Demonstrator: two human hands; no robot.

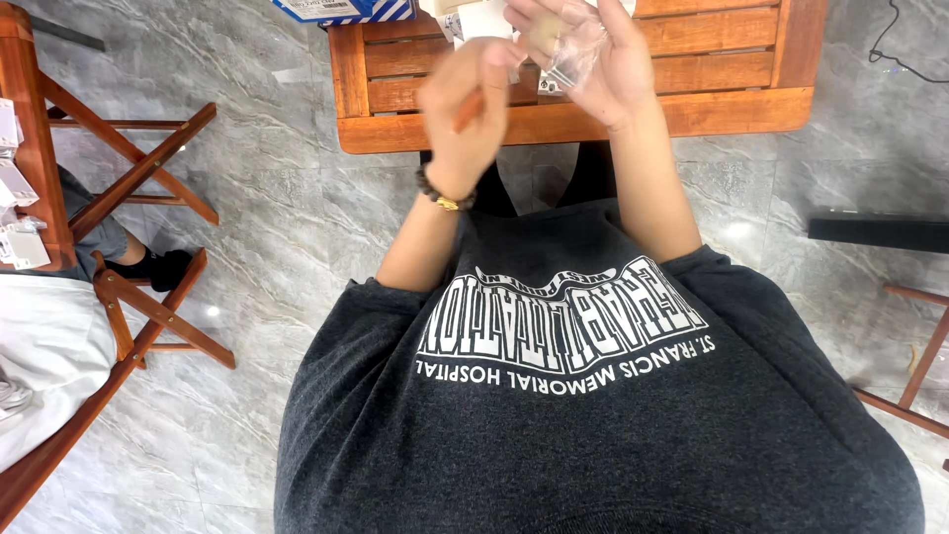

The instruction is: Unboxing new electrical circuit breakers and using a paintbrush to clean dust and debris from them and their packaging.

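Note:
Both my hands are raised over the near edge of a slatted wooden table (741,109). My left hand (457,124), with a bead bracelet on its wrist, is closed around a thin orange-brown stick-like object (470,109); I cannot make out what it is. My right hand (618,74) holds a small clear plastic bag (571,47) with a small pale item inside. The two hands are close together, the bag just right of my left fingers. White packets on the table are partly hidden behind my hands. My dark grey printed shirt fills the lower view.
A blue and white box (341,10) lies at the table's far left. A folding wooden chair (148,188) stands at the left, with another person's dark-shod foot (163,267) beside it. A black bar-shaped object (880,232) lies on the grey marble floor at the right.

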